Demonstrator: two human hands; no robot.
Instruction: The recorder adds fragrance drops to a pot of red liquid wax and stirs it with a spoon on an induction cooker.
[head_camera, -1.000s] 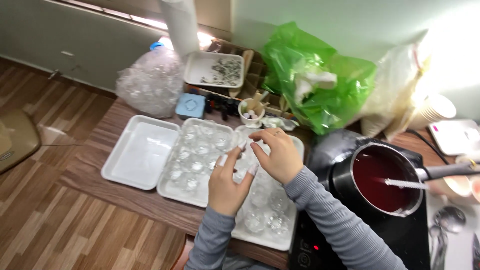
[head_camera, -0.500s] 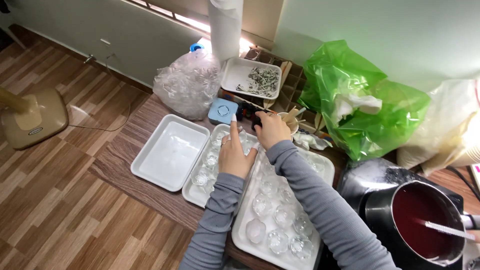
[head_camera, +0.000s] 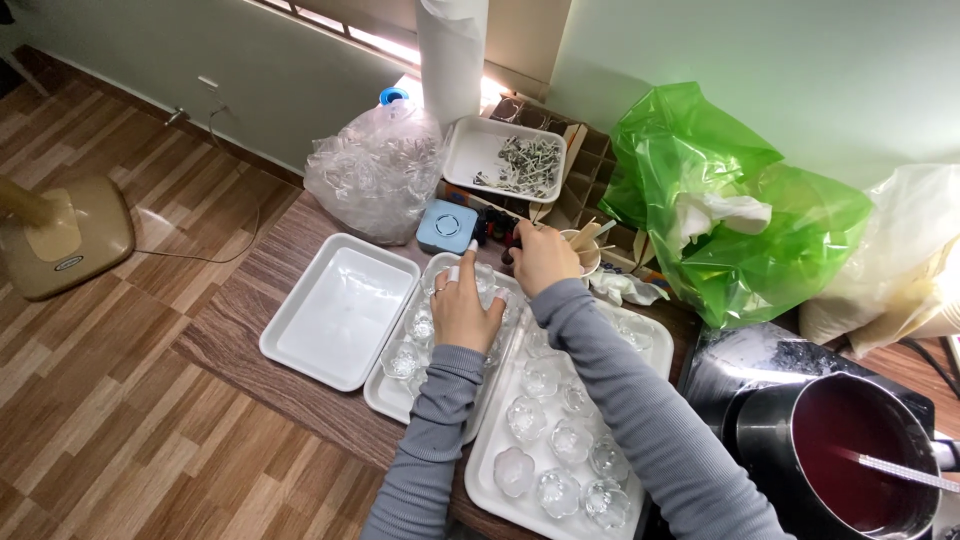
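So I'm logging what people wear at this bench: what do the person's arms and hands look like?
Both arms are in long, close-fitting grey sleeves that end at the wrists. The left hand and right hand are bare, with no gloves. A ring seems to sit on one left finger; it is too small to be sure. No watch or bracelet shows.

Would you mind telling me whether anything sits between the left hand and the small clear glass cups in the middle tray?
Nothing visible does. The left hand rests directly on the clear cups in the middle white tray; the right hand is further back, near a small cup of sticks.
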